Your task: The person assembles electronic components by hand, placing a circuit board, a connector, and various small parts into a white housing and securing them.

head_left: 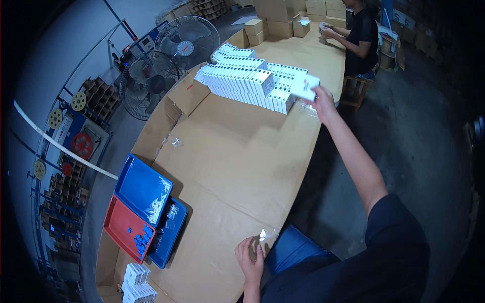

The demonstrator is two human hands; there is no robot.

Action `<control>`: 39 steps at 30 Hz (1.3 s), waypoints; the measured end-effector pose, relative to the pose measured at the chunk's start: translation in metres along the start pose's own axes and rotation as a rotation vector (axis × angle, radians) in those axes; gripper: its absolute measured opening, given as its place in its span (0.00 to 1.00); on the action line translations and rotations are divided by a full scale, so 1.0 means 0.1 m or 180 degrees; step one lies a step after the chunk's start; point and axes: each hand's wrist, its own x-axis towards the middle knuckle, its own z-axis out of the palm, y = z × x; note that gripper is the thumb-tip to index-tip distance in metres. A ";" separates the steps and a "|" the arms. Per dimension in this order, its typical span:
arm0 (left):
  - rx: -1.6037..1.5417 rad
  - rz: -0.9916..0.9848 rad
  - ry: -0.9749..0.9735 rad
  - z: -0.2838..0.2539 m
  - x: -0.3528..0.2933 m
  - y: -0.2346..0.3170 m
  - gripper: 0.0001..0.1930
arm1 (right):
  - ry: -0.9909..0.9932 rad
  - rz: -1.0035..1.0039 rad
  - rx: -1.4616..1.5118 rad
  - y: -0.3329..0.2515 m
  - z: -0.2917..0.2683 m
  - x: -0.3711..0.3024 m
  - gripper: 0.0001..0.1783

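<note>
We see a flat, white, rectangular box [303,87] at the right end of the stacked rows, near the desk's right edge. Motion blurs its broad face and the dark marks on it, and we cannot tell whether it touches the boxes below. Its face is turned up toward us; the outline looks almost square from here, so we cannot be sure of its long axis. Our right hand [323,101] grips its lower right corner, the fingers partly hidden.

Beside it stand tightly packed rows of thin white boxes [237,83] on edge, their farther ends hard to make out. Our left hand [250,258] is empty, its fingers loosely bent and parted, near a clear plastic piece [265,234] on the brown cardboard-covered desk [222,166].

To the left, a blue plastic tray [139,184] of white pieces and a red plastic tray [121,224] of small blue parts partly cover a second blue tray [172,237]. The lower edge cuts off a smaller stack of white boxes [136,285]. Farther off, a person in dark clothing [361,43] holds something too small to identify.
</note>
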 end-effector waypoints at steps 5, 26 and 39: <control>0.0638 0.0296 0.0002 0.19 0.30 -0.06 0.25 | -0.0003 0.0023 0.0048 0.02 0.36 1.73 0.16; 0.0815 -0.0145 -0.0165 0.18 0.43 -0.19 0.39 | -0.0030 0.0316 -0.4090 0.73 1.82 3.64 0.21; 0.0705 -0.0146 -0.0223 0.20 0.48 -0.15 0.39 | -0.1043 0.0530 -0.3913 0.82 1.75 3.87 0.36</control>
